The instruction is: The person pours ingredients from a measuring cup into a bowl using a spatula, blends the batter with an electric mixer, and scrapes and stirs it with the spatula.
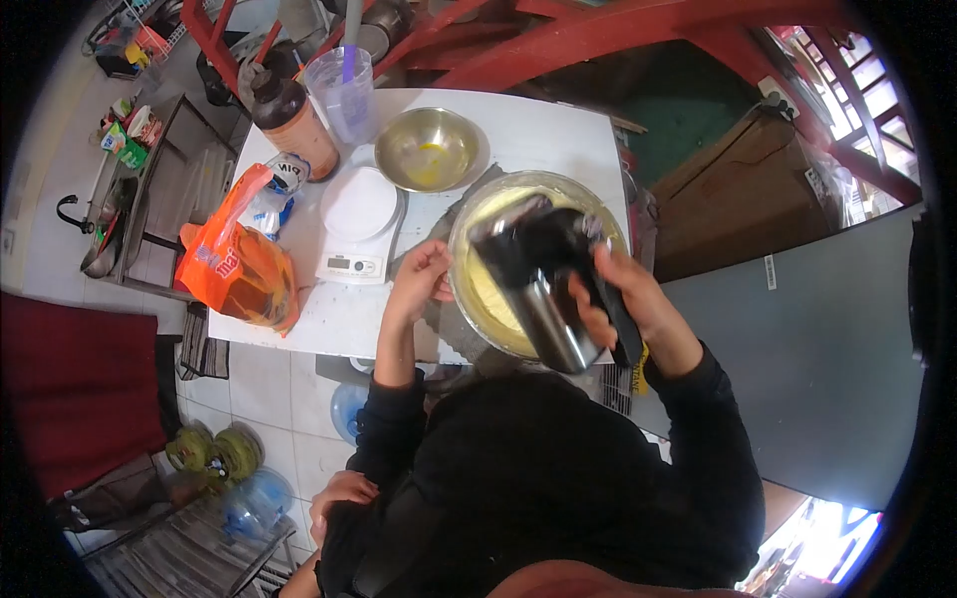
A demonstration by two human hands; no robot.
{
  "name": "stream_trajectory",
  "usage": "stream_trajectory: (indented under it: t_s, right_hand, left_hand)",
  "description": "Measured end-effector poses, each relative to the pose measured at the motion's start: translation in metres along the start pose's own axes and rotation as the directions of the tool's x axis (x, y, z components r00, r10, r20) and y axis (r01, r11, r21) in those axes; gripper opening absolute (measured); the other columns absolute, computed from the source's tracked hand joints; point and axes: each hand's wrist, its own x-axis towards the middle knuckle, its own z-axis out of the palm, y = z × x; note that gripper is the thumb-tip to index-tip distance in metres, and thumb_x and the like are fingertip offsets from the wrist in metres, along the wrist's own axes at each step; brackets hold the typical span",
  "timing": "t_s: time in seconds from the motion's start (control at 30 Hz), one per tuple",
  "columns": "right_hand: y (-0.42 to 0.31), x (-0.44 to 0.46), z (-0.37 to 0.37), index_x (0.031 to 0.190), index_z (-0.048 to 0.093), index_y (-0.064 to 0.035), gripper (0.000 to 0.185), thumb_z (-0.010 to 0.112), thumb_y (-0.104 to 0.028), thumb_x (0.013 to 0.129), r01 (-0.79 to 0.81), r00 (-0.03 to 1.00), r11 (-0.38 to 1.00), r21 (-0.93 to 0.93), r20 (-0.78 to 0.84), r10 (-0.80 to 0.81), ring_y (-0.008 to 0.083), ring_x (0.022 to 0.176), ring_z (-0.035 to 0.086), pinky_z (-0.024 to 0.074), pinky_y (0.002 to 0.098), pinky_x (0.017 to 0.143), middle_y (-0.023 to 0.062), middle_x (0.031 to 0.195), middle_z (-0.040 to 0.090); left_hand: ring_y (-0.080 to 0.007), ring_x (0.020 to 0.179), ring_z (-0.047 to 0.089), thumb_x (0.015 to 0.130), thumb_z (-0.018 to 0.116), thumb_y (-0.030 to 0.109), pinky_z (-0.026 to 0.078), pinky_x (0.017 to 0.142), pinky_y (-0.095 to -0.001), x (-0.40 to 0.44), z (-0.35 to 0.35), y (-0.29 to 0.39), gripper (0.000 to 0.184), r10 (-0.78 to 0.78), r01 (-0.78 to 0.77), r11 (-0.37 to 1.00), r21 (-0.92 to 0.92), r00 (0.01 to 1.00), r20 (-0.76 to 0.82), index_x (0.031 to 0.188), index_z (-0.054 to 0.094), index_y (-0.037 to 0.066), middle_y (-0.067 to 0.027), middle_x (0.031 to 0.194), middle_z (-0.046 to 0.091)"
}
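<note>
My right hand (633, 299) is wrapped round the handle of a black and silver hand mixer (553, 314), which is tilted over a large metal bowl (528, 347). Pale yellow batter (485, 289) fills the bowl's inside; the mixer hides much of it, and the beaters cannot be made out clearly. At the bowl's left side, the curled fingers of my left hand (424, 274) grip the rim.
On the white table (538, 120) are a smaller metal bowl (424, 149), a kitchen scale (357, 224), an orange bag (239, 259), a brown bottle (294, 125) and a clear jug (341, 95). Another person's hand (339, 498) shows at lower left.
</note>
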Motion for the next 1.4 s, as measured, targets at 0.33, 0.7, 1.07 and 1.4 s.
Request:
stream_trajectory:
  t_s: [0.33, 0.7, 1.07, 1.4]
  right_hand:
    - [-0.031, -0.044, -0.041, 0.072, 0.048, -0.0049, 0.046, 0.045, -0.050, 0.084, -0.031, 0.921, 0.999, -0.028, -0.389, 0.017, 0.0099, 0.033, 0.043, 0.0365, 0.0207, 0.030, 0.0022, 0.048, 0.045]
    - [-0.009, -0.024, 0.002, 0.075, 0.051, -0.0005, 0.041, 0.056, -0.041, 0.081, -0.182, 0.983, 0.980, -0.079, 0.008, 0.183, 0.0104, 0.034, 0.047, 0.0380, 0.0193, 0.031, 0.0060, 0.054, 0.052]
    - [-0.034, -0.022, -0.037, 0.071, 0.047, -0.0044, 0.046, 0.042, -0.048, 0.086, 0.022, 0.924, 0.998, -0.057, -0.380, -0.042, 0.0110, 0.031, 0.042, 0.0342, 0.0225, 0.029, 0.0030, 0.047, 0.045]
    - [-0.016, -0.045, -0.023, 0.072, 0.048, 0.0010, 0.043, 0.051, -0.040, 0.085, -0.212, 0.959, 0.975, 0.070, -0.176, 0.221, 0.0128, 0.031, 0.044, 0.0356, 0.0221, 0.028, 0.0066, 0.046, 0.046]
  left_hand:
    - [-0.0074, 0.050, 0.055, 0.084, 0.047, 0.010, 0.048, 0.043, -0.0198, -0.001, 0.000, -0.006, 0.005, 0.021, -0.022, 0.999, -0.034, 1.000, -0.022, 0.083, 0.052, 0.008, 0.0009, 0.064, 0.055]
    - [-0.0058, 0.049, 0.056, 0.085, 0.051, 0.017, 0.047, 0.041, -0.0184, -0.003, 0.001, -0.001, 0.010, -0.028, 0.027, 0.999, -0.040, 0.999, -0.041, 0.091, 0.053, 0.009, 0.0014, 0.063, 0.057]
    - [-0.0071, 0.050, 0.055, 0.083, 0.049, 0.011, 0.049, 0.044, -0.0195, -0.003, 0.002, -0.001, 0.006, -0.012, 0.010, 1.000, -0.026, 0.998, -0.064, 0.085, 0.053, 0.008, 0.0006, 0.065, 0.055]
    - [-0.0062, 0.050, 0.054, 0.084, 0.048, 0.010, 0.048, 0.044, -0.0193, -0.004, 0.004, 0.003, 0.005, -0.042, 0.040, 0.999, -0.019, 0.997, -0.064, 0.083, 0.052, 0.007, 0.0022, 0.064, 0.053]
